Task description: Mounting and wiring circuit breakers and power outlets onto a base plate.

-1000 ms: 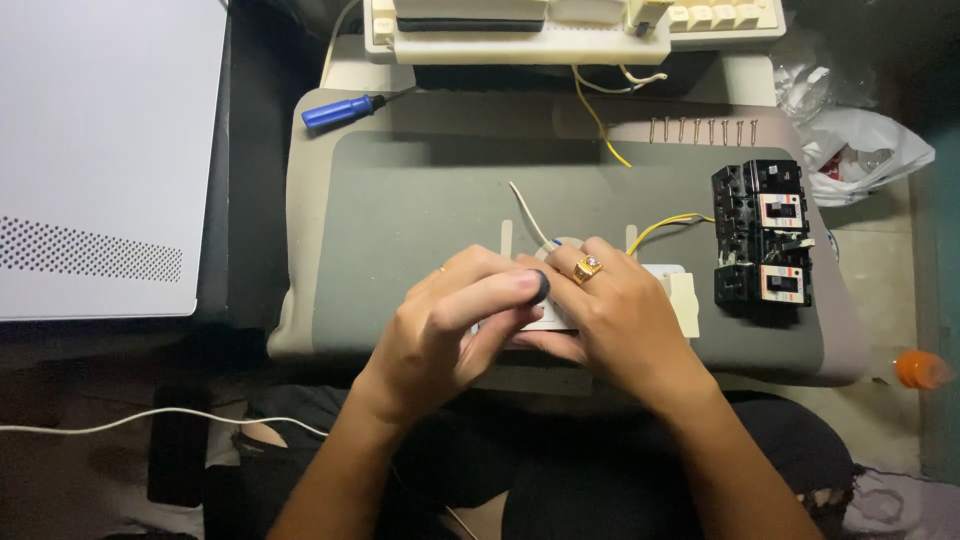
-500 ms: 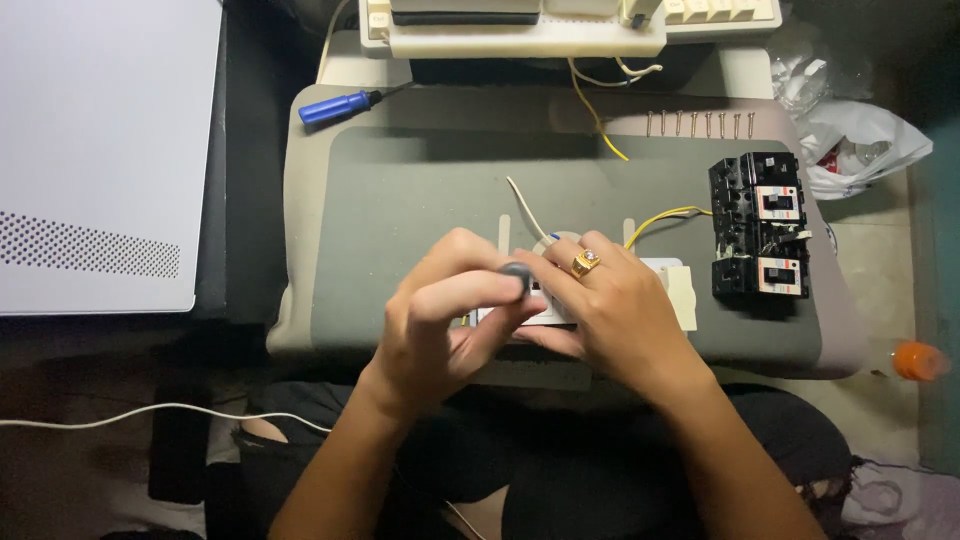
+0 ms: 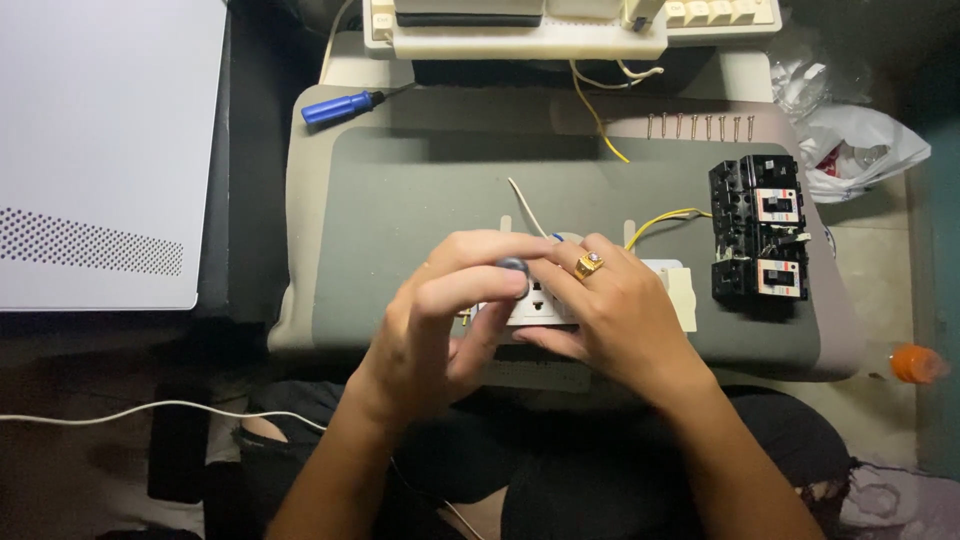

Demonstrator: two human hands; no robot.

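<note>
- Since a second ago the left hand (image 3: 440, 320) has lifted slightly, bringing a small dark round knob (image 3: 512, 265) into view, pinched at its fingertips.
- Right hand (image 3: 610, 315), with a gold ring (image 3: 588, 264), grips the white socket (image 3: 540, 305), which rests on the desk (image 3: 400, 200) between both hands.
- Socket looks light, rigid plastic, probably smooth; its long edges seem the safest hold, clear of the thin wires (image 3: 660, 217).
- Beyond: black breakers (image 3: 757, 240), a row of nails (image 3: 700, 126), a blue screwdriver (image 3: 340, 106).
</note>
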